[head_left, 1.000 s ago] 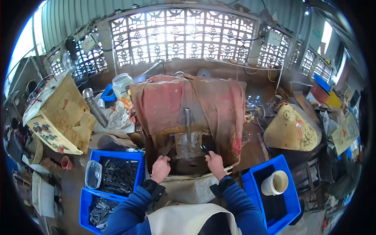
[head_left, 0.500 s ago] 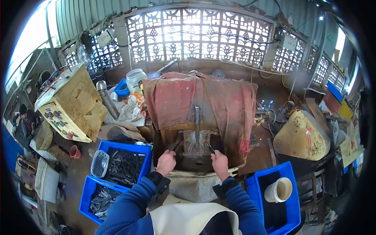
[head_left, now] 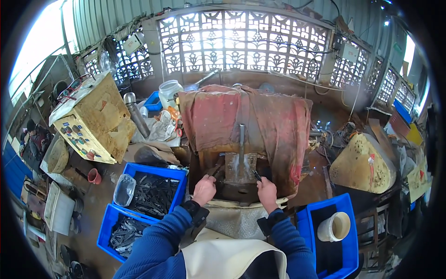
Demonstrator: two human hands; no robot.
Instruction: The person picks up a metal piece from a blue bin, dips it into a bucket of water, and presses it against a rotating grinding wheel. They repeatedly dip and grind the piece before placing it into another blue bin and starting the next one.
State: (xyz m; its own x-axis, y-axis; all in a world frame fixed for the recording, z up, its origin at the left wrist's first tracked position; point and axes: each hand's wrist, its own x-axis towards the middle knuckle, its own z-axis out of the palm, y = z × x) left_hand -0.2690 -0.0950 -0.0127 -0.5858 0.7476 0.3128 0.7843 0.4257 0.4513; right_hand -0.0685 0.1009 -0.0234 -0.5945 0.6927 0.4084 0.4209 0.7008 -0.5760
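I face a press machine draped in a red-brown cloth (head_left: 218, 116), with a vertical steel ram (head_left: 241, 144) over a metal die block (head_left: 240, 179). My left hand (head_left: 204, 189) is closed around a dark metal piece (head_left: 216, 168) at the block's left side. At the block's right, my right hand (head_left: 267, 190) grips a thin dark tool (head_left: 256, 175) pointing toward the die. Both forearms wear blue sleeves with dark wrist bands. A cream apron (head_left: 232, 255) covers my front.
Two blue crates (head_left: 155, 190) of dark metal parts sit at my left, with a clear plastic tub (head_left: 123, 189) on the rim. A blue crate (head_left: 332, 232) at right holds a white cup (head_left: 335, 226). A yellowed control box (head_left: 93, 122), a steel flask (head_left: 135, 120), a perforated yellow cover (head_left: 364, 162).
The view has shifted, so the machine sits further right and lower in the picture. Both hands stay at the die block, still holding the metal piece and the tool.
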